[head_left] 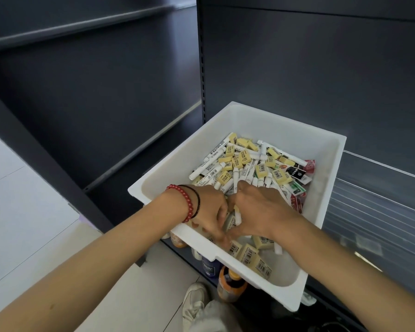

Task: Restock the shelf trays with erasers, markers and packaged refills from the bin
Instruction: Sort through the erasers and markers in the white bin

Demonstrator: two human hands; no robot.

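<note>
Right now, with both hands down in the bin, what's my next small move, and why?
Probably lift the handful out of the white bin toward the clear shelf trays at right. The left hand and right hand are bunched together over a white marker in the pile; the exact grip is hidden.

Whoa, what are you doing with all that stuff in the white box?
A person has both hands down in the white bin, sorting through a heap of yellow erasers, white markers and packaged refills. The left hand, wearing a red bead bracelet, and the right hand meet near the bin's near side around a single marker; which hand holds it is unclear. The bin sits at a dark shelf unit.
</note>
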